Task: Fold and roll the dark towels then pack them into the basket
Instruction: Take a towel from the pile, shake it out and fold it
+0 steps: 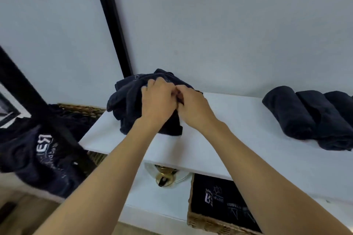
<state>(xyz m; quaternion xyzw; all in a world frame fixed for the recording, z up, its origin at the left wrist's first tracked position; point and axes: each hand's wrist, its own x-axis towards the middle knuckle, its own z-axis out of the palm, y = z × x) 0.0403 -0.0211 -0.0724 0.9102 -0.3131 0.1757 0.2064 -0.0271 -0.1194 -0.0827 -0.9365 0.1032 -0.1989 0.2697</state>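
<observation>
A crumpled dark towel lies in a heap at the back left of the white shelf top. My left hand and my right hand meet on top of it, fingers pinching its cloth. Three rolled dark towels lie side by side at the right end of the shelf. A wicker basket with dark printed towels inside sits on the lower shelf at the right.
A second wicker basket full of loose dark towels stands at the left, one printed towel hanging over its front. A glass and brass object sits under the shelf top. A pale wall and a black frame rise behind.
</observation>
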